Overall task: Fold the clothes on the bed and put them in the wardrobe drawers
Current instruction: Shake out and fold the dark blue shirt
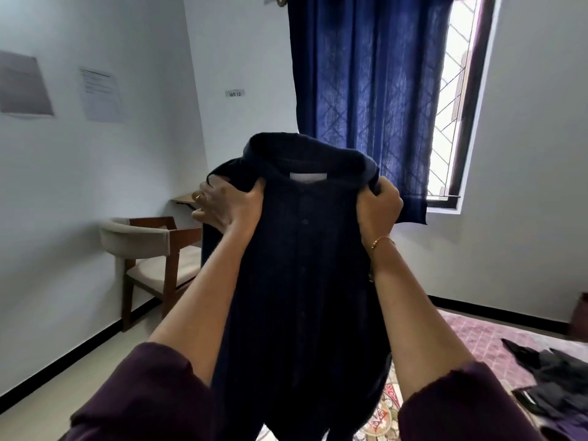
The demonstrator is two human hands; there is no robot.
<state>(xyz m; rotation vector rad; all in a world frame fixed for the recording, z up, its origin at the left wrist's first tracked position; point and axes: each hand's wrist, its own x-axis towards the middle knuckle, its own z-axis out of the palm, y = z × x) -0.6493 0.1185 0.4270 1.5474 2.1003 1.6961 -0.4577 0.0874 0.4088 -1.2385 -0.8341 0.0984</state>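
— What fills my feed, biggest first?

— The blue curtain (359, 90) at twelve o'clock, covering most of the window (451, 100). Next the dark shirt (302, 265), held up dead centre in the air, collar on top, hanging down between both forearms.

— And the bed?

— I see the bed (471, 338) at four o'clock, patterned cover, with a dark pile of clothes (547, 380) lying on it. A chair (149, 253) stands at nine o'clock by the wall.

— Hands?

— The left hand (229, 202) is clenched round the shirt's left shoulder; the right hand (378, 205) grips the other shoulder, fingers curled into the cloth
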